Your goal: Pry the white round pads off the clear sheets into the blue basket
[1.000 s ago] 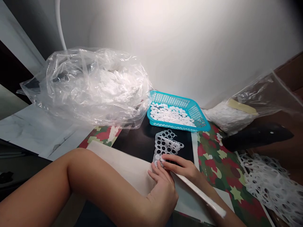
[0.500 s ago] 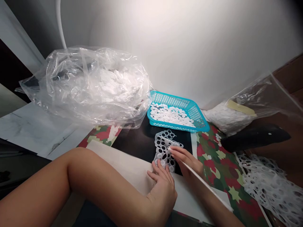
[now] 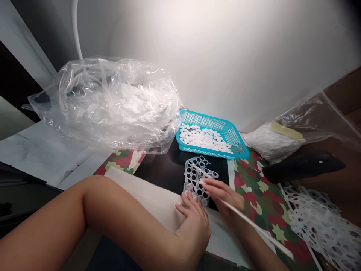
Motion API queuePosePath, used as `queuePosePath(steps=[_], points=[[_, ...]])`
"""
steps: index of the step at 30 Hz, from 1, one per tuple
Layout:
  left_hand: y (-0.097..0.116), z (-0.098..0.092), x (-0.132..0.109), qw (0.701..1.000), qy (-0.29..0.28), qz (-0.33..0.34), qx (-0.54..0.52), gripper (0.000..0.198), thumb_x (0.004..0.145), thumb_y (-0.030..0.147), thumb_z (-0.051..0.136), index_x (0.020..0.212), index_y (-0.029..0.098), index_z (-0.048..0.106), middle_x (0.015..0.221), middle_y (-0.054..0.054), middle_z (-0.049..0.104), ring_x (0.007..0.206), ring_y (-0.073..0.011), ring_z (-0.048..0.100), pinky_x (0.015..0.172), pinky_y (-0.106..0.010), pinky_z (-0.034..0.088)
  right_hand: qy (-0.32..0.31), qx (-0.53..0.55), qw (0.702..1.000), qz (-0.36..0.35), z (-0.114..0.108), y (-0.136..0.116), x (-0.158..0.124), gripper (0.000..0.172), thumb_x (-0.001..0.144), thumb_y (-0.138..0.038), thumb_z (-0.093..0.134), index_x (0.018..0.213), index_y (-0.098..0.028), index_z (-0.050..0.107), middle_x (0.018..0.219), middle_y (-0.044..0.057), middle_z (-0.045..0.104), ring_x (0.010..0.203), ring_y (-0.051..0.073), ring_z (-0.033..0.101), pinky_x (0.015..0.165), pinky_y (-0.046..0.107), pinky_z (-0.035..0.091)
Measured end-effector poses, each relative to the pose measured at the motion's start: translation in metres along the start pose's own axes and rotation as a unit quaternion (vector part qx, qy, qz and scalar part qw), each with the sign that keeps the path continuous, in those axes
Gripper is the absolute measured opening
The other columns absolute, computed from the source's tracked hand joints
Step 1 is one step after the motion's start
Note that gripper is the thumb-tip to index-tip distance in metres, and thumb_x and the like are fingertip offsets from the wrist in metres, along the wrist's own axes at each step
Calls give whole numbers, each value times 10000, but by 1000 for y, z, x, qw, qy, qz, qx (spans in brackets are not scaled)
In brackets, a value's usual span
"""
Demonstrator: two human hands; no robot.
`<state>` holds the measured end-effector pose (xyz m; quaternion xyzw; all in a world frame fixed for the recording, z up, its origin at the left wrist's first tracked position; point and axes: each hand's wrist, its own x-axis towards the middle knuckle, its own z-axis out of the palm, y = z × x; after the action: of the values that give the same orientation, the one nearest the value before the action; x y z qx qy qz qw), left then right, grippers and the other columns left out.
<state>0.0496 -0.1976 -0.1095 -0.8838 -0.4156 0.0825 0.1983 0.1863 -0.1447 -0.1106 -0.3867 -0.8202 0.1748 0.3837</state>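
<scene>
A white plastic sheet full of round holes (image 3: 197, 175) lies on the dark table in front of me, a few white discs still in its near edge. My left hand (image 3: 194, 220) presses its fingertips on the sheet's near edge, fingers held together. My right hand (image 3: 222, 192) lies over the sheet's right side, fingers pinched at a disc on it. A thin white strip crosses over my right wrist. Behind the sheet a turquoise basket (image 3: 238, 145) holds a heap of loose white discs (image 3: 203, 137).
A big clear plastic bag (image 3: 109, 101) with white parts fills the back left. A smaller clear bag (image 3: 284, 133) of white bits lies at the right, a black object (image 3: 301, 165) before it. Emptied holed sheets (image 3: 321, 222) pile at the lower right. Patterned paper (image 3: 262, 207) covers the table.
My right hand has moved up from the sheet's near edge onto its right side. The sheet has shifted slightly under my fingers. My left hand has hardly moved.
</scene>
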Motion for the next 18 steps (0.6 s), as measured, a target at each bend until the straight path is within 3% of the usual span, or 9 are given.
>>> queuePosePath(steps=[4, 9, 14, 18], points=[[-7, -3, -1, 999, 4, 44, -16, 525, 761, 419, 611, 1151, 68, 618, 1054, -280, 630, 899, -434, 632, 514, -454, 584, -45, 36, 998, 31, 20, 1, 0, 264, 905, -222, 490, 1113, -249, 650, 1003, 36, 712, 814, 159, 701, 688, 218, 596], [7, 7, 2, 1000, -11, -1, 5, 556, 754, 445, 608, 1158, 63, 610, 1060, -299, 621, 920, -463, 615, 525, -526, 569, -45, 19, 999, -14, 16, 7, 15, 280, 888, -175, 501, 1106, -265, 653, 1128, 51, 659, 999, 180, 646, 865, 279, 543], [16, 11, 5, 1000, -20, -5, -4, 601, 717, 462, 647, 1169, 68, 604, 1070, -305, 616, 942, -477, 601, 545, -551, 565, -69, 14, 996, -60, 15, 6, 17, 277, 886, -170, 504, 1106, -239, 657, 1067, 80, 677, 921, 170, 674, 791, 244, 565], [15, 11, 5, 999, -28, -10, -19, 628, 693, 472, 670, 1160, 57, 608, 1060, -309, 620, 950, -483, 595, 561, -558, 565, -105, 18, 993, -53, 17, 11, 12, 284, 870, -168, 542, 1128, -227, 646, 1128, 92, 653, 966, 176, 660, 812, 253, 561]])
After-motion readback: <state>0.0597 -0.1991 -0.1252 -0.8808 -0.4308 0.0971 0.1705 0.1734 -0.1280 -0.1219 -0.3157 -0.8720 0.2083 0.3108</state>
